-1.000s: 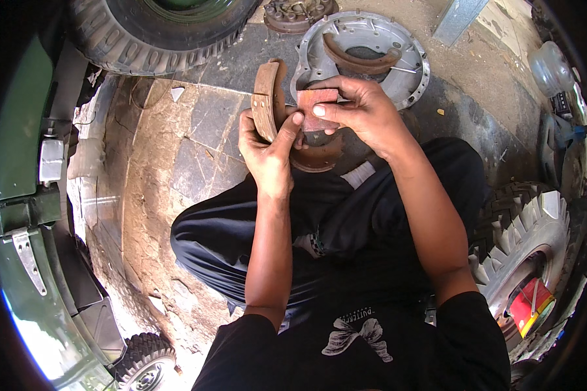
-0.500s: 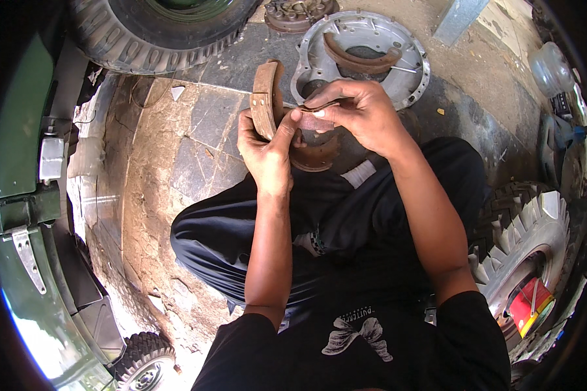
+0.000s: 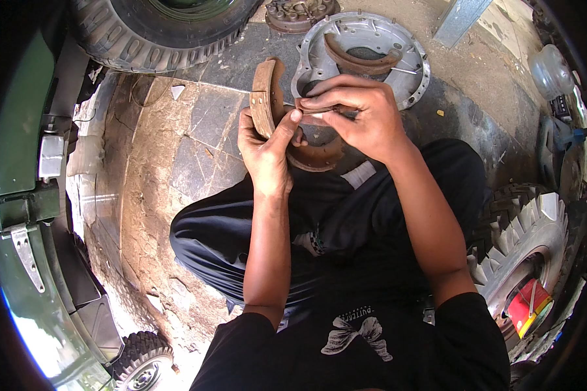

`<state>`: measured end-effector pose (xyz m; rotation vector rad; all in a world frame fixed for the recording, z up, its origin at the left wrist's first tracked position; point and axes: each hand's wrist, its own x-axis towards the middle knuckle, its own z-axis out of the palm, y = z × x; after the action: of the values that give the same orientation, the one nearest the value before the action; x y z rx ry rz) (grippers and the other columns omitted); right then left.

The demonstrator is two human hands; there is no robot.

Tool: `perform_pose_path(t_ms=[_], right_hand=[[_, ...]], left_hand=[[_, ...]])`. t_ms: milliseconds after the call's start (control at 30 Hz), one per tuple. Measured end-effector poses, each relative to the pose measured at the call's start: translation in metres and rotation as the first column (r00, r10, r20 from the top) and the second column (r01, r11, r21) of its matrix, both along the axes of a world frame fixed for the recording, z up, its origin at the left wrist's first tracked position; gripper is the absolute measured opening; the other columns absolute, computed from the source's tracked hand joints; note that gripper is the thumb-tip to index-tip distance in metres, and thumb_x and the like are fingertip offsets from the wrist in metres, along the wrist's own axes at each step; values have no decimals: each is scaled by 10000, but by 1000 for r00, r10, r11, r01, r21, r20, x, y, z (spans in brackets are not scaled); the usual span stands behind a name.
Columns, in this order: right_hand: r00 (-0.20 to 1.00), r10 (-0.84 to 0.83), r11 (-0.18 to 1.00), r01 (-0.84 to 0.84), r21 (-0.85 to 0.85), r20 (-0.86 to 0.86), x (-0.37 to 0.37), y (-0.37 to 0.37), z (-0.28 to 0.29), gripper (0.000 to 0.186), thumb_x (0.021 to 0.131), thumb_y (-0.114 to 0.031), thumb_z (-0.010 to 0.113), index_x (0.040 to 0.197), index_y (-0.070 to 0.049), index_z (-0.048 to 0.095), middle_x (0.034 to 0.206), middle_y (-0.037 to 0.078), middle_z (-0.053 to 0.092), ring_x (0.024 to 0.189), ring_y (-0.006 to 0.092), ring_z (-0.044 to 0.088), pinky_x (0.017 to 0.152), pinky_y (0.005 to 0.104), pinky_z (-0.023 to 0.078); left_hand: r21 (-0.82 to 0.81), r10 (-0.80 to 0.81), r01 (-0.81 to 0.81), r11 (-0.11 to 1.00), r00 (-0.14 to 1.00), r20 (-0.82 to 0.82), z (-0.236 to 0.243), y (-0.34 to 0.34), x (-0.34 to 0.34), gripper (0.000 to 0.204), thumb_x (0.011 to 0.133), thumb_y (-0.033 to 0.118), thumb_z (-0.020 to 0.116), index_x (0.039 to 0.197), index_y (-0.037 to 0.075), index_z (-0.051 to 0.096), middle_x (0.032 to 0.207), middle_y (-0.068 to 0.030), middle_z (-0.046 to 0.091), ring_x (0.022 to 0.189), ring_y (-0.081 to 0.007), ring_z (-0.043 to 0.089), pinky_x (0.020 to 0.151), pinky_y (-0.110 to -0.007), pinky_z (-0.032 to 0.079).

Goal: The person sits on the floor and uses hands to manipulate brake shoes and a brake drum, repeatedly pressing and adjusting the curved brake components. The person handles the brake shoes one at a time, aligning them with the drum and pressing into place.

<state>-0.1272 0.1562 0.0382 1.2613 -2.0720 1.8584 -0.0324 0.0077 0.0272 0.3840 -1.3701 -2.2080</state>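
Observation:
My left hand (image 3: 267, 146) is closed round a curved, rusty brake shoe (image 3: 263, 85) with rivets on its lining, held upright. My right hand (image 3: 372, 120) has its fingers bent over a thin reddish-brown piece like abrasive paper (image 3: 318, 112), seen nearly edge-on. My left thumb reaches to the left end of this piece, beside the shoe. Another rusty curved piece (image 3: 314, 156) lies below my hands, partly hidden. Just beyond them is a round aluminium housing (image 3: 407, 91), with a further brake shoe (image 3: 362, 64) lying on it.
Tyres (image 3: 156, 49) (image 3: 522, 228) stand at upper left and right, a red can (image 3: 528, 306) at lower right. A green vehicle body (image 3: 19, 163) lines the left. A rusty hub part (image 3: 300, 16), a metal post (image 3: 460, 19) and a plastic jug (image 3: 548, 68) are also around.
The reddish piece has turned from face-up to nearly edge-on. My right fingers have come over it and toward the shoe. My left hand has barely moved.

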Motion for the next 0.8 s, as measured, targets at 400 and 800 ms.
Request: perform_pose_path(t_ms=[400,800], right_hand=[[896,173,985,-166,-53,409,4,-4,-16,188,911,-35,763,1078,38,713,1072,94,755,965,136,722,834,273,599],[945,117,993,-116,-23,305,-1,-7,-27,167,946,-28,714,1103,30,711,1029,82,764,962,118,711,852,272,573]], left_hand=[[-119,10,-8,993,1000,14,-6,-1,-1,384,852,5,823,1041,40,490,858,-82,666,635,-105,601,558,-258,531],[-165,46,-45,985,999,2,-6,-2,-2,361,842,-62,792,1032,34,500,882,-104,699,672,-98,609,606,-250,522]])
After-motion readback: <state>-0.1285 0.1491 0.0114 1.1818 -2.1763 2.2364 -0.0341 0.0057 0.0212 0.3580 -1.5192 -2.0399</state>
